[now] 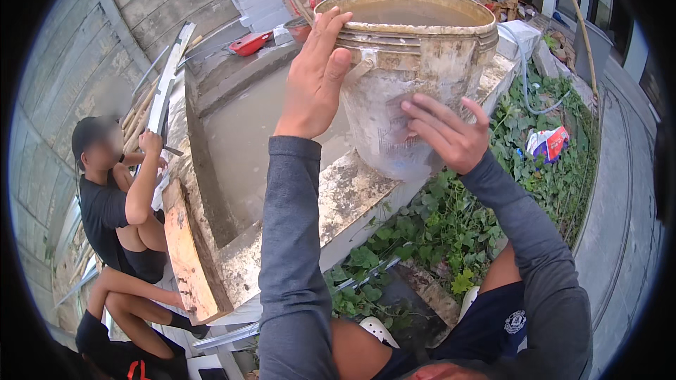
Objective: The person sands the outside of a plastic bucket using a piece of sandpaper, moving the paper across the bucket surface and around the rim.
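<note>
A dirty white plastic bucket [415,77], crusted with cement and filled almost to the brim with muddy water, is raised above the edge of a concrete slab. My left hand [315,77] grips its rim on the left side, thumb over the lip. My right hand [446,134] presses flat against the lower front of the bucket wall, fingers spread. Both forearms wear grey long sleeves.
A shallow concrete trough [246,141] of wet grey slurry lies left of the bucket. A seated person [116,204] at the left holds a metal rail. Green creeping plants [451,225] cover the ground below. A red tool [250,43], white blocks and another person are at the back.
</note>
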`<state>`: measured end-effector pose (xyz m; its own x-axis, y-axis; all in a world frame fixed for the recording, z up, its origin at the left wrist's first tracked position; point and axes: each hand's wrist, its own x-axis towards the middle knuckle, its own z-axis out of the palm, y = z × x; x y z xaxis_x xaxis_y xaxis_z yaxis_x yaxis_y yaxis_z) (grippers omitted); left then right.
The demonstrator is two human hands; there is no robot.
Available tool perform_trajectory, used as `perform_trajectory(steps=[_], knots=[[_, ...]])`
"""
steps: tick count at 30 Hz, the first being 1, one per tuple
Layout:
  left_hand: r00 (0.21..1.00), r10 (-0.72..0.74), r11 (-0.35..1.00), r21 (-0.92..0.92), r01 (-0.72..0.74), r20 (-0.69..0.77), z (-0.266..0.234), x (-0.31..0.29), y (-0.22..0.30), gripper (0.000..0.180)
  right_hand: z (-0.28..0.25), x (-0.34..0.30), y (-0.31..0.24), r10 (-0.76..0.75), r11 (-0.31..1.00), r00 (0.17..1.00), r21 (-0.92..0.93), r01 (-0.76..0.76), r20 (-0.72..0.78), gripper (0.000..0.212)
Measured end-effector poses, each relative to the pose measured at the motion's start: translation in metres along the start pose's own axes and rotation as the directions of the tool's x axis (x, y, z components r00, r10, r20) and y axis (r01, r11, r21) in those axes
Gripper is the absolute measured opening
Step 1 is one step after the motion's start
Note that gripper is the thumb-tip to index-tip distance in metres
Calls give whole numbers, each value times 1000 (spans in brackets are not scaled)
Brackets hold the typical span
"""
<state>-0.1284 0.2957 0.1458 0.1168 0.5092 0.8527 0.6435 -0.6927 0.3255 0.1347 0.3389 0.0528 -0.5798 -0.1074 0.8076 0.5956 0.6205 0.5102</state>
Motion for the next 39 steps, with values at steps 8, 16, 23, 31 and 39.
perform_trajectory(steps=[8,16,23,31,39], knots=[[999,-25,998,-53,26,21,10,8,-6,96,13,-55,15,-157,976,986,164,146,54,7],[983,-173,985,-11,174,55,7,3,11,98,-8,-25,42,124,985,992,124,-118,-39,9],[986,-152,987,56,148,67,2,13,21,97,12,-21,17,38,988,997,153,-28,-60,9],[986,-160,987,2,160,42,7,7,13,87,25,-47,-4,-103,980,992,177,89,70,11],[993,-117,993,9,117,23,3,2,7,80,18,-43,-5,-104,972,986,222,73,131,10]])
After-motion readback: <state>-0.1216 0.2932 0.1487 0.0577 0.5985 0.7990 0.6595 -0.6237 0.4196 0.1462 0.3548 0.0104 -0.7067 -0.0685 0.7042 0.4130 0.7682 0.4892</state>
